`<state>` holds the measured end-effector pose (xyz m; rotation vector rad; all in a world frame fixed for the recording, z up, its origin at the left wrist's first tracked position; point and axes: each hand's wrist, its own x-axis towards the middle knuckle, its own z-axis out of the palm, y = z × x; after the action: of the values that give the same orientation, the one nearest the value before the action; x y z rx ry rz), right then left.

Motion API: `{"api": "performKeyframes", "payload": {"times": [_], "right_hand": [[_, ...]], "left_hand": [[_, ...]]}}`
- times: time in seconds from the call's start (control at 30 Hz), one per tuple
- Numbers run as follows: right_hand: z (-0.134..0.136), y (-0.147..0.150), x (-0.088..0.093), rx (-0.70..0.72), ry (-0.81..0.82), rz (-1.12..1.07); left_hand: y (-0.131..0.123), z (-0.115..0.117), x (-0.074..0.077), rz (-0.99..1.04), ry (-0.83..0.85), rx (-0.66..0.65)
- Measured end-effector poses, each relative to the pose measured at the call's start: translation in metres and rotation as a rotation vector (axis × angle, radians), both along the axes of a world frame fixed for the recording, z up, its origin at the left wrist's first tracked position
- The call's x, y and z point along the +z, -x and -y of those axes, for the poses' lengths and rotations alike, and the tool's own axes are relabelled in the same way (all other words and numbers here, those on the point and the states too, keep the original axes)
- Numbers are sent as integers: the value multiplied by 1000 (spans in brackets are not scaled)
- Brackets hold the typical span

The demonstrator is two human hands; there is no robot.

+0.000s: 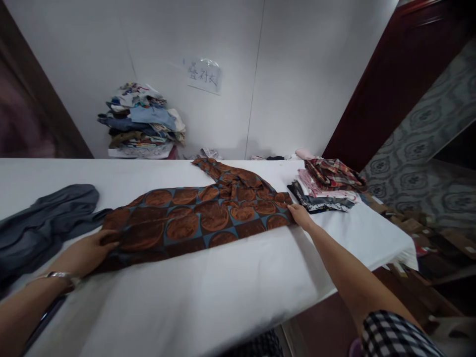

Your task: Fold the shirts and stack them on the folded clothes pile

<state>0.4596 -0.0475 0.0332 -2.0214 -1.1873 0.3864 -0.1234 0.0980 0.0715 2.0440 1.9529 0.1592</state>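
A brown shirt (pixel 213 213) with a blue checked-and-circle print lies lengthwise on the white-covered table (pixel 223 287). One sleeve stretches away toward the wall, and the fabric is bunched where it joins. My left hand (pixel 87 253), with a bracelet at the wrist, is closed on the shirt's near left end. At the opposite end, my right hand (pixel 299 216) pinches the near right corner between thumb and fingers. Beyond my left hand, a dark grey garment (pixel 48 223) lies crumpled, its edge close to the shirt.
Folded clothes (pixel 327 183) are stacked at the right, just past my right hand. A tall heap of clothes (pixel 143 121) stands against the wall at the back left. A handwritten sign (pixel 204 76) hangs above. Boxes (pixel 412 225) sit beyond the table's right edge.
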Motion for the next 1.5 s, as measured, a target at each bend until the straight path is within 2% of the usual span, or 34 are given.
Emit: {"api": "performKeyframes", "payload": {"times": [0.2,0.33,0.4,0.47,0.6,0.67,0.73,0.8,0.87,0.93,1.03,1.13,1.23,1.33,1.43,1.5], "right_hand": [[31,2,14,-25,199,244],[53,5,12,-29,330,351],[59,14,10,-32,331,458],[62,29,9,43,196,582],[56,66,13,410,-248,621],[51,80,11,579,-314,573],[47,85,2,702,-286,529],[44,84,-12,749,-238,510],[43,79,-26,738,-201,506],[44,76,-35,723,-178,486],[45,75,-38,716,-184,418],[45,75,-36,707,-210,342],[44,72,-35,672,-257,241],[42,70,-32,677,-288,116],[40,68,-30,665,-303,-8],[39,67,-31,636,-312,-65]], "left_hand": [[12,21,-17,15,14,-54],[13,35,-26,-60,25,-78],[13,38,-27,-117,4,-72],[13,40,-25,-168,-26,-74],[-7,36,-7,-243,-211,-141],[-35,31,6,-235,-319,-197],[-75,25,18,-179,-365,-297],[-123,18,27,-127,-375,-435],[-177,11,31,-100,-379,-555],[-232,2,30,-97,-381,-654],[-307,-11,22,-101,-372,-760],[-365,-21,9,-97,-381,-827],[-400,-30,-2,-68,-387,-832],[-413,-43,-6,-11,-373,-781],[-412,-61,5,88,-361,-678],[-405,-74,25,185,-374,-586]]}}
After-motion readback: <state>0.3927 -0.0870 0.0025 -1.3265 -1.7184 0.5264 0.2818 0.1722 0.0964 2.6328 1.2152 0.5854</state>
